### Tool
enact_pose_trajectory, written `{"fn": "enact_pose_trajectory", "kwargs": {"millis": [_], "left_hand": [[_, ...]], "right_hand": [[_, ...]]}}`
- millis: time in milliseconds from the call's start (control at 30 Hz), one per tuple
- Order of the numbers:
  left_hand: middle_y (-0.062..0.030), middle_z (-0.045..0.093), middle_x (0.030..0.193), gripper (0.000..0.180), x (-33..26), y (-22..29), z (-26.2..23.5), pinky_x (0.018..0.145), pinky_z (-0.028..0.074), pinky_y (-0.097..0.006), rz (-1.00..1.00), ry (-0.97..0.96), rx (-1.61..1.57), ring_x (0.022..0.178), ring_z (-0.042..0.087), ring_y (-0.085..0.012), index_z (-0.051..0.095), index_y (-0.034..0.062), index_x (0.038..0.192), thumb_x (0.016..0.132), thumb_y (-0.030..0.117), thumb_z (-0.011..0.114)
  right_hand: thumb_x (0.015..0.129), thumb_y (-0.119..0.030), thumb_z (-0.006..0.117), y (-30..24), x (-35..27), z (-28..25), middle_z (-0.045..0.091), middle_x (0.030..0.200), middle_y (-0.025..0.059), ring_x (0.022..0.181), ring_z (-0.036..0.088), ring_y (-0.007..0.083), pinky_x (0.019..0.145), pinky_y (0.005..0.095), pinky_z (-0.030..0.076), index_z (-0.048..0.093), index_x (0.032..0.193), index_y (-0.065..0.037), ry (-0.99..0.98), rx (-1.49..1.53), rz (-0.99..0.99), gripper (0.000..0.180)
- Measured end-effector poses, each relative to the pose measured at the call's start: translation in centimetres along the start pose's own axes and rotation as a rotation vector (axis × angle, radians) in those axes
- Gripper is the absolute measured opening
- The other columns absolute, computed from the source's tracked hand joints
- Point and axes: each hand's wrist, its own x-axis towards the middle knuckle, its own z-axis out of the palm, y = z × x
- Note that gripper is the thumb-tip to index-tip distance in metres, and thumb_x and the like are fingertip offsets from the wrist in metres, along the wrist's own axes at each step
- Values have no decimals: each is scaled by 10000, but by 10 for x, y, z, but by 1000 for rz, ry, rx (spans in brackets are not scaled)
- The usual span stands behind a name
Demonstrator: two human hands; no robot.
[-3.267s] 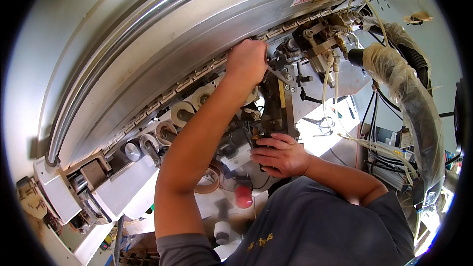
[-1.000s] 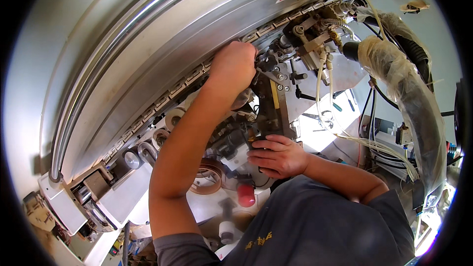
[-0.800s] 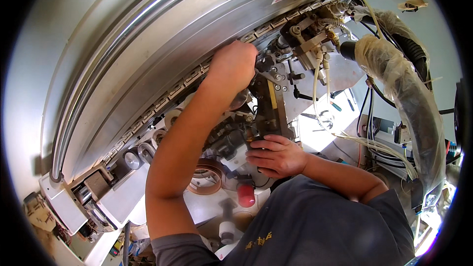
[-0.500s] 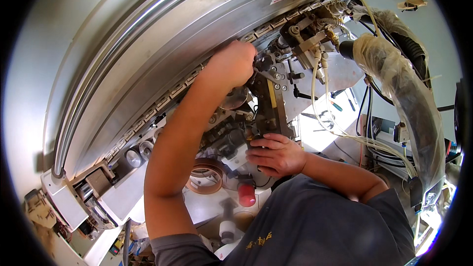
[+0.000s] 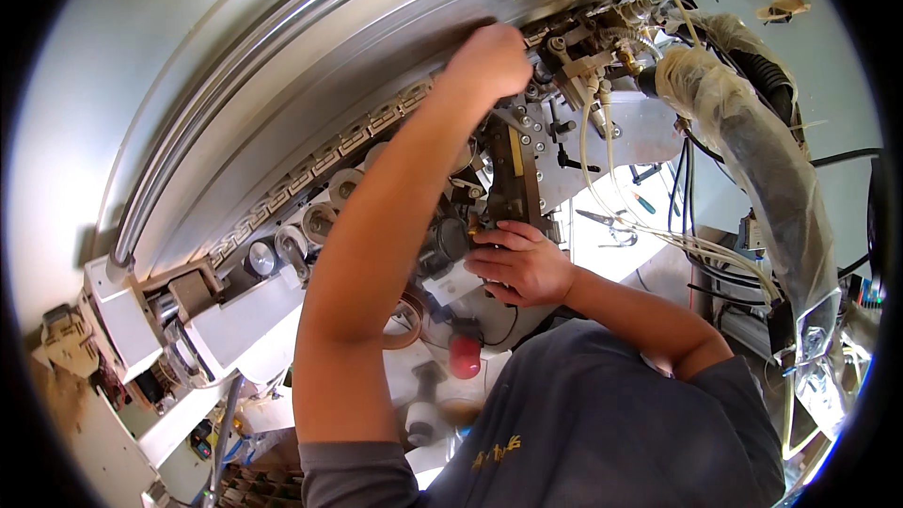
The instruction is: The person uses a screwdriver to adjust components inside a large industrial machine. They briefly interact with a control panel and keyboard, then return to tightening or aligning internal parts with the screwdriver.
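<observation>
1. my left hand [image 5: 489, 61] sits at top centre of the frame, fingers curled together against the chain track [image 5: 367, 122] under the long grey machine cover [image 5: 310, 47]. i cannot tell whether that grip pinches a part or only presses on it.
2. since three seconds ago this hand has slid a little left along the track, away from the cluster of fittings and pale tubes [image 5: 602, 103] at upper right. i judge the work has shifted to the next spot on the chain.
3. my right hand [image 5: 517, 263] has barely moved. at frame centre, its grip is closed around the lower end of the dark upright bracket [image 5: 513, 179], steadying it.
4. a red knob [image 5: 464, 356] and a tape roll [image 5: 404, 320] lie below centre, untouched.
5. the wrapped hose [image 5: 752, 150] hangs at right, well apart from both hands.
</observation>
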Motion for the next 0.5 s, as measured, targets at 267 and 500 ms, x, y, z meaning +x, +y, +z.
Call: {"fn": "enact_pose_trajectory", "kwargs": {"millis": [267, 500], "left_hand": [[-159, 726, 1040, 210, -11, 47, -17, 805, 570, -455, 46, 14, 192, 994, 695, -357, 741, 60, 1005, 818, 80, 646], [-179, 728, 1032, 210, -12, 46, -16, 807, 561, -456, -22, -38, 131, 964, 697, -377, 745, 45, 1003, 829, 97, 639]], "right_hand": [[797, -199, 696, -6, 7, -6, 677, 1220, 23, 1267, 534, 251, 1125, 465, 380, 698, 1162, -108, 44, 13, -30, 377], [825, -199, 693, -3, 2, -2, 665, 1236, -11, 1276, 531, 219, 1141, 464, 339, 688, 1175, -139, 53, 14, -30, 356]]}}
